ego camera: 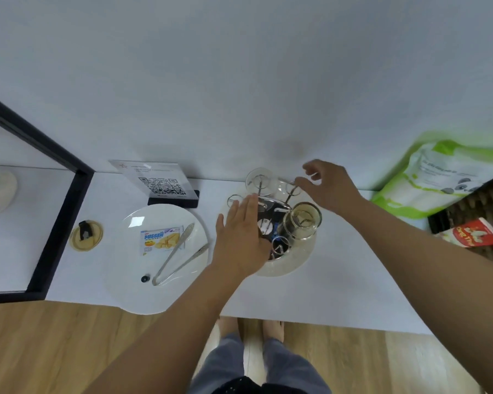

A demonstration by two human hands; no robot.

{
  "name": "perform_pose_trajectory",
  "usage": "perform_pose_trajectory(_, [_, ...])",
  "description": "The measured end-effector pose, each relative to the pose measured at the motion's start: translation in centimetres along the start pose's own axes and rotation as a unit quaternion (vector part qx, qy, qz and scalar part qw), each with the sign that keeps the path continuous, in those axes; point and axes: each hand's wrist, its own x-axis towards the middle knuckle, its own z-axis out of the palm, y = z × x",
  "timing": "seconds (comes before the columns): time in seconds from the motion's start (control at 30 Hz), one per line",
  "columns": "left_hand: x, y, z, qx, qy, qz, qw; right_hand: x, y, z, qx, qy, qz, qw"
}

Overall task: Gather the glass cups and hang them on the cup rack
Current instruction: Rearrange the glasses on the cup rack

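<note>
Where the white counter (339, 294) meets the wall, a wire cup rack (271, 220) stands on a round clear tray (299, 258), its thin chrome arms ending in small rings. Two glass cups hang on it mouth-down. The near glass cup (302, 221) is on the right side of the rack, a clear, thick-walled tumbler tilted toward the camera so its round base shows. The far glass cup (260, 181) sits at the back, close to the wall, also clear, its circular base facing up with a wire arm visible through it. A third clear shape just right of the far cup is too blurred to identify.

The left hand (241, 243) hovers flat over the left part of the rack, fingers extended and together, gripping nothing; contact with the rack cannot be judged. The right hand (329, 186) is at the back right of the rack, thumb and forefinger pinched near a ringed arm tip; whether they actually clasp the wire cannot be told.

Left of the rack, a white plate (125, 268) carries metal tongs (177, 255) and a snack packet (160, 240). A QR code stand (160, 183) is behind the plate. A green-and-white pouch (439, 177) leans at the far right.
</note>
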Motion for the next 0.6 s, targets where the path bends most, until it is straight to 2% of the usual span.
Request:
perform_pose_trajectory(0.07, [0.5, 0.0, -0.6, 0.006, 0.010, 0.002, 1.000, -3.0, 1.3, -0.3, 0.011, 0.014, -0.002, 1.000])
perform_pose_trajectory(0.2, [1.4, 0.5, -1.1, 0.030, 0.013, 0.049, 0.998, -7.5, 2.7, 1.1, -0.012, -0.052, 0.010, 0.999])
perform_pose_trajectory(0.43, [1.9, 0.6, -0.6, 0.046, -0.002, 0.061, 0.997, -8.4, 3.6, 2.7, -0.041, -0.058, 0.027, 0.997])
perform_pose_trajectory(0.6, [1.8, 0.6, -0.5, 0.028, -0.010, 0.064, 0.998, -8.3, 3.7, 3.4, -0.009, -0.071, 0.073, 0.995])
